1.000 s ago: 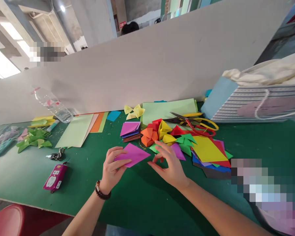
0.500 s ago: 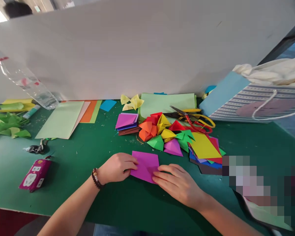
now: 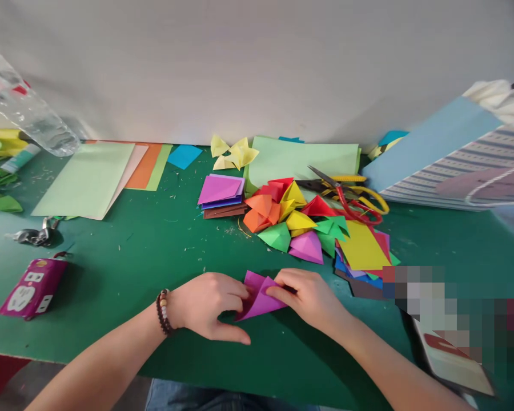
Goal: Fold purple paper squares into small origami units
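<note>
A magenta square of paper (image 3: 261,299) lies near the table's front edge, partly folded over and raised off the tabletop. Pinched in my right hand (image 3: 310,294) is a corner of it, between thumb and fingers. My left hand (image 3: 209,305), with a beaded bracelet on the wrist, touches the paper's left side with its fingertips. Its thumb is stretched out, away from the sheet. Just beyond are folded paper pieces (image 3: 274,208) in red, orange, yellow, green and pink. A stack of coloured squares (image 3: 220,191) sits to their left.
Scissors (image 3: 351,200) lie behind the folded pieces, with more coloured sheets (image 3: 366,251) in front of them. At left are pale green paper (image 3: 85,177), a plastic bottle (image 3: 34,105) and a purple packet (image 3: 32,288). A striped bag (image 3: 445,165) stands right; a phone (image 3: 454,354) lies below it.
My right hand has lifted and turned over the paper's right part, which lay flatter before. My left thumb has spread away from the fingers. The camera view has shifted slightly.
</note>
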`<act>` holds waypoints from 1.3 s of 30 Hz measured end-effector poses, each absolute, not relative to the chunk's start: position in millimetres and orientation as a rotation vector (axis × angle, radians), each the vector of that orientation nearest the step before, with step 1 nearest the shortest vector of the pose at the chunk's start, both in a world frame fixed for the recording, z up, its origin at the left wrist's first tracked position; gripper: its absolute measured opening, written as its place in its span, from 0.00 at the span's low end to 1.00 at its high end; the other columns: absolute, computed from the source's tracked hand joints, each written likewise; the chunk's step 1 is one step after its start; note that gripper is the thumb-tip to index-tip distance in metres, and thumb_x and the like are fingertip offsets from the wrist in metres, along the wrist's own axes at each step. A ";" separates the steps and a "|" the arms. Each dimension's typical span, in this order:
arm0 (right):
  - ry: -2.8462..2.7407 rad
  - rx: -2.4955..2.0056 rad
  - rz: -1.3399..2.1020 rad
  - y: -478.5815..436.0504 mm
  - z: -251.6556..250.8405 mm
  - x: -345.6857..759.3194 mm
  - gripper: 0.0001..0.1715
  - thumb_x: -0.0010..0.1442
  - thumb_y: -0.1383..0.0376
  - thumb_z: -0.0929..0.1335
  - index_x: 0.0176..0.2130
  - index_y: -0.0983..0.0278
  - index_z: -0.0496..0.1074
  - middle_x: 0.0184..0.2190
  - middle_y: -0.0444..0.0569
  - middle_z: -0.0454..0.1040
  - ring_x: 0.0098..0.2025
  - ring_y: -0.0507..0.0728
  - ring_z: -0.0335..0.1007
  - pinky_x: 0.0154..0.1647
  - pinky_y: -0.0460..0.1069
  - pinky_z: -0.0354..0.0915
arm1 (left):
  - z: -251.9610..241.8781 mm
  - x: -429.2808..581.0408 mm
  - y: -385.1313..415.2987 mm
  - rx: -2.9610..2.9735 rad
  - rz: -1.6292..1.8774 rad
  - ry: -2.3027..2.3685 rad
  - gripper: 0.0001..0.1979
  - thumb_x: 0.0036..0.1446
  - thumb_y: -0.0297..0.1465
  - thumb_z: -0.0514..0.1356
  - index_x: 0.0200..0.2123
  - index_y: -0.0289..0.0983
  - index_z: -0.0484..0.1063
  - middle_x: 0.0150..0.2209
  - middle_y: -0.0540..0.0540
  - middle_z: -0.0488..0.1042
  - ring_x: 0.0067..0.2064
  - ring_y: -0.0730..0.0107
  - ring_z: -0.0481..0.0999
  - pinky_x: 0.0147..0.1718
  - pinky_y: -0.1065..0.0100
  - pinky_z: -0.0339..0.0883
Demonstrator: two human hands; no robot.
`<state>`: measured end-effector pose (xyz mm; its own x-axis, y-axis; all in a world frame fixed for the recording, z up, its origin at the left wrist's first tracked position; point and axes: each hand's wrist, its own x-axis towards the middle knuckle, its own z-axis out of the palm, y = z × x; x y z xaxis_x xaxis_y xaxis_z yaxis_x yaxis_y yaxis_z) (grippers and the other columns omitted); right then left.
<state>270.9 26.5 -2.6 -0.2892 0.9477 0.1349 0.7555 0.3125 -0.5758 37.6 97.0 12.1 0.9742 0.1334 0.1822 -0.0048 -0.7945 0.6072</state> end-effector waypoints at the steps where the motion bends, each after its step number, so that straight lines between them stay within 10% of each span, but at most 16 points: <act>1: -2.169 -1.539 0.530 27.1 -3.0 268.3 0.24 0.68 0.54 0.61 0.24 0.62 0.62 0.19 0.41 0.66 0.23 0.50 0.63 0.25 0.46 0.55 | 10.9 38.6 97.3 2.501 0.313 0.088 0.16 0.62 0.38 0.57 0.25 0.36 0.67 0.30 0.44 0.73 0.34 0.67 0.73 0.33 0.66 0.68; 6: -2.427 -1.574 0.215 32.2 -0.7 256.0 0.21 0.71 0.59 0.56 0.29 0.63 0.64 0.20 0.43 0.68 0.23 0.52 0.67 0.25 0.48 0.50 | 5.4 39.6 98.3 2.636 0.440 0.058 0.17 0.61 0.41 0.59 0.26 0.35 0.70 0.33 0.44 0.75 0.41 0.63 0.74 0.42 0.63 0.68; 11: -2.439 -1.654 0.067 36.6 -3.9 251.0 0.24 0.70 0.55 0.56 0.28 0.63 0.64 0.17 0.43 0.68 0.20 0.52 0.67 0.23 0.48 0.47 | 4.1 35.6 96.9 2.716 0.477 0.150 0.22 0.59 0.48 0.58 0.26 0.35 0.69 0.27 0.47 0.73 0.29 0.71 0.72 0.28 0.67 0.65; 22: -2.314 -1.735 0.196 39.1 -6.9 251.6 0.23 0.67 0.53 0.61 0.25 0.62 0.61 0.18 0.40 0.67 0.21 0.50 0.66 0.24 0.47 0.48 | 9.9 41.0 92.8 2.904 0.575 0.314 0.13 0.65 0.31 0.53 0.26 0.36 0.67 0.29 0.51 0.71 0.23 0.78 0.64 0.21 0.69 0.57; 39: -2.297 -1.766 0.238 42.5 -6.3 250.0 0.23 0.68 0.54 0.60 0.24 0.62 0.63 0.17 0.42 0.68 0.19 0.50 0.65 0.22 0.47 0.49 | -0.1 42.5 95.4 2.814 0.467 0.408 0.15 0.64 0.38 0.56 0.29 0.36 0.71 0.35 0.45 0.75 0.45 0.65 0.72 0.42 0.67 0.69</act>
<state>250.0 42.5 -6.3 -0.2445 0.9659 0.0854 0.9278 0.2587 -0.2689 42.5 95.4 -0.1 0.9090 0.3133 0.2747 0.2300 -0.9271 0.2961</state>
